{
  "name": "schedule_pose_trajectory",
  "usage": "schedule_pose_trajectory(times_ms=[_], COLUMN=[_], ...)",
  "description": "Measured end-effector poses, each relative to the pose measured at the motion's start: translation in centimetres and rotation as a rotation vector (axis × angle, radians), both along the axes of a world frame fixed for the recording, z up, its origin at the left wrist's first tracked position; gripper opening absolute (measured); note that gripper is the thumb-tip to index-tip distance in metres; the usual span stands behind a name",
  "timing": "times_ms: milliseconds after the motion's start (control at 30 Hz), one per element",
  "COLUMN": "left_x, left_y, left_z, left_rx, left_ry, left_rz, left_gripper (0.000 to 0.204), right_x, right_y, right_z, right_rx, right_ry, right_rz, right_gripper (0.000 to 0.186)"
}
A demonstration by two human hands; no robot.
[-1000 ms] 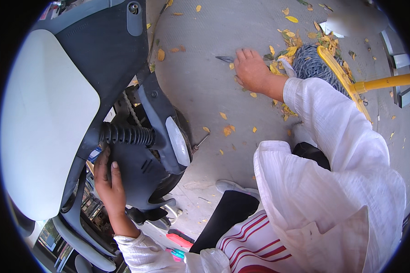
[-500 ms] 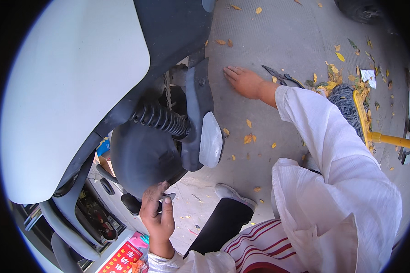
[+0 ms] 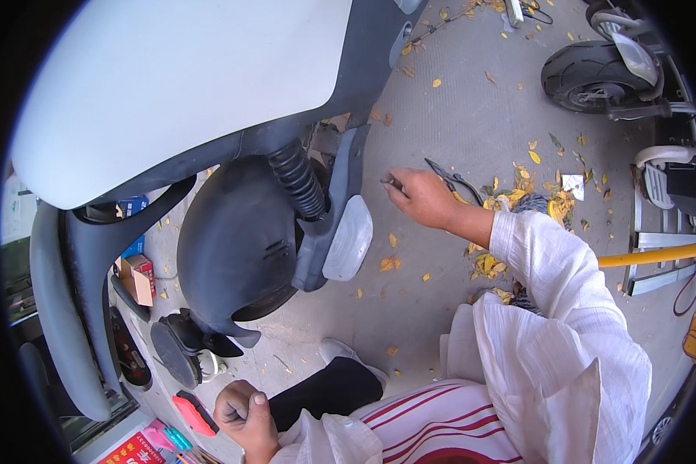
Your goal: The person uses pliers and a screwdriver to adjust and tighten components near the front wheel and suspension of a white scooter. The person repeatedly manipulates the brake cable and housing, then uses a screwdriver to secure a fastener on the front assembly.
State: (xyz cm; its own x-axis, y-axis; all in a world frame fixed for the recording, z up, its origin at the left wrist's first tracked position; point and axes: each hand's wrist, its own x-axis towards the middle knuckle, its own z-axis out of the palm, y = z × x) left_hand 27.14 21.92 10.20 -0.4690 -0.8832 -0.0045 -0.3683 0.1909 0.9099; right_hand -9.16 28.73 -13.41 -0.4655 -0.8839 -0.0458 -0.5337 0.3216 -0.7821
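A scooter body with a white panel (image 3: 185, 69) fills the upper left. Under it sit a dark rounded fender (image 3: 236, 232), a black coil-spring shock absorber (image 3: 298, 182) and a grey arm with a pale plate (image 3: 349, 238). My right hand (image 3: 425, 199) is closed, fingers curled, above the floor just right of that arm; whatever its fingertips hold is too small to name. Black-handled pliers or shears (image 3: 455, 182) lie beyond it. Low in front of me, my left hand (image 3: 245, 417) is curled with the thumb on top. Its contents are hidden.
A yellow pole (image 3: 649, 255) reaches in from the right, near a grey mop head (image 3: 532, 203) among yellow leaves. Another scooter's tyre (image 3: 588, 76) stands far right. An open cardboard box (image 3: 135, 282) and a red-and-black object (image 3: 195, 414) lie at left.
My right hand has gone from flat on the floor to curled fingers. My left hand has dropped toward me, away from the fender. The view has shifted, showing more at right.
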Motion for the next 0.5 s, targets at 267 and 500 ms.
schedule_pose_trajectory(times_ms=[267,500], left_x=[1.8,4.4], left_y=[-0.1,0.1], left_z=[1.9,3.1], left_rx=[-0.025,0.001], left_ry=[0.365,0.583], left_rz=[-0.115,-0.189], left_gripper=[0.046,0.042], right_x=[-1.0,1.3], right_y=[-10.8,-14.6], right_z=[9.9,9.7], right_rx=[0.059,0.074], right_ry=[-0.715,-0.83], right_rz=[-0.356,-0.642], right_gripper=[0.015,0.018])
